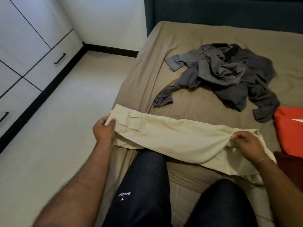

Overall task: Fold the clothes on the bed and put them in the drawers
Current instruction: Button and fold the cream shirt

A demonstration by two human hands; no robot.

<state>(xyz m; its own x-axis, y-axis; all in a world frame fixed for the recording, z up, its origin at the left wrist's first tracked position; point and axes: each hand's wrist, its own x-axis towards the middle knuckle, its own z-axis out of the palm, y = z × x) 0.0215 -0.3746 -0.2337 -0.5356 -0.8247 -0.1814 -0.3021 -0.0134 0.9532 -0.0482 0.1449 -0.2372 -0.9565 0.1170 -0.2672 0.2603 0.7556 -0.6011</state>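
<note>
- The bed [188, 99] fills the right half of the view, covered in a rumpled tan sheet, with a dark teal headboard [229, 12] at its far end
- White drawers [32, 63] with black bar handles line the wall on the left, across a strip of pale floor [57, 136]
- A heap of grey clothes [227, 74] lies unfolded in the middle of the bed, sleeves trailing toward the near edge
- A cream garment [172, 136] is stretched between both hands over the near edge of the bed, sagging across the person's dark-trousered knees [144, 185] (its right end hangs lower)
- A red item [290, 128] lies at the right edge, just beside the cream garment
- The left hand [104, 128] pinches the garment's left end, thumb on top
- The right hand [247, 141] grips bunched cloth at the right end, fingers curled
</note>
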